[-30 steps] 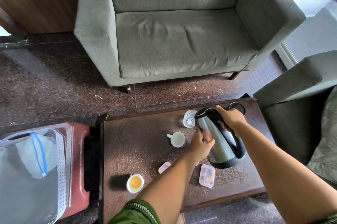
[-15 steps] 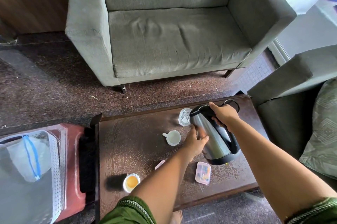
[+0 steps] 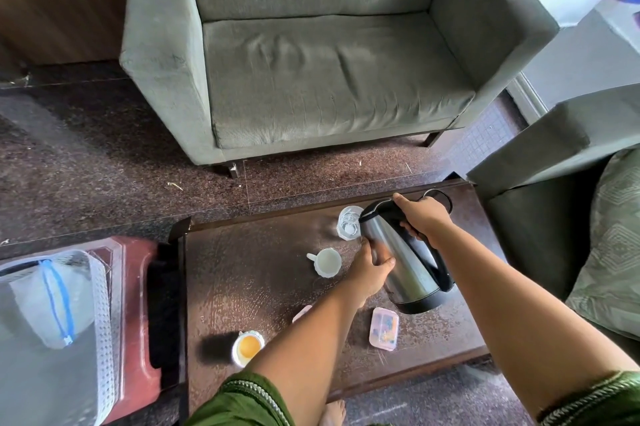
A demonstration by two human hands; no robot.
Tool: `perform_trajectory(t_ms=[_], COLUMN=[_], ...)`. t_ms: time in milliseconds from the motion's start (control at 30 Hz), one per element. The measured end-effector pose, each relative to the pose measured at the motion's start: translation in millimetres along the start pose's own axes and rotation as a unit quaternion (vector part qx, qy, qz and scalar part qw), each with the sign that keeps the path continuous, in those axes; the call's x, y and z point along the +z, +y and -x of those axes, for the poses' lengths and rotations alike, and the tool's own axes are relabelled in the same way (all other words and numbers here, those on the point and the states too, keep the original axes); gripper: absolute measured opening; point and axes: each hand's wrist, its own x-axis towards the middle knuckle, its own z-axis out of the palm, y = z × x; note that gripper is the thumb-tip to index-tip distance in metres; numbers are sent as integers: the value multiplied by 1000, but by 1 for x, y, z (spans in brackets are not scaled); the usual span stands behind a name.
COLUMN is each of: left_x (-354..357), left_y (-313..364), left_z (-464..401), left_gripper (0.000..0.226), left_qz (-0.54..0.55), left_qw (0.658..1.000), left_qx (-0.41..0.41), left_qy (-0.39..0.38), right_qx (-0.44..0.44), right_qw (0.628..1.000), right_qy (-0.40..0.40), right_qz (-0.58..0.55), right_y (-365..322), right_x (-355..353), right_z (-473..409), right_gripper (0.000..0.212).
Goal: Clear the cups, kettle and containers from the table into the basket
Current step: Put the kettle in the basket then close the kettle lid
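A steel kettle [image 3: 401,263] with a black handle and base hangs tilted just above the dark wooden table [image 3: 249,273]. My right hand [image 3: 424,217] grips its handle at the top. My left hand [image 3: 369,269] holds the steel body from the left side. A white cup [image 3: 327,263] stands left of the kettle, and a clear glass [image 3: 349,226] behind it. A cup with orange liquid [image 3: 247,346] sits near the front edge. A small clear container [image 3: 383,328] lies in front of the kettle, and another pink-lidded container [image 3: 302,313] is half hidden by my left forearm.
A white mesh basket [image 3: 100,328] holding a blue-trimmed container [image 3: 52,308] rests on a red stool [image 3: 135,304] left of the table. A grey sofa [image 3: 311,79] stands beyond the table, and an armchair [image 3: 554,155] with a cushion is at the right.
The kettle has risen slightly and stays tilted in both hands; my left hand has slid further around its body. The view has shifted a little.
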Motion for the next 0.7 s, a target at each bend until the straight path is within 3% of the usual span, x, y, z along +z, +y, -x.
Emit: perform_trajectory(t_ms=[700], left_x=[2], left_y=[5], left_z=[8], left_gripper=[78], left_qz=[-23], left_qw=[1000], left_qx=[-12], left_qy=[1], right_qx=[-5], right_qw=[1000], right_qy=[-1], right_qz=[-5], right_y=[2], right_x=[-5], right_z=[4], right_gripper=[56])
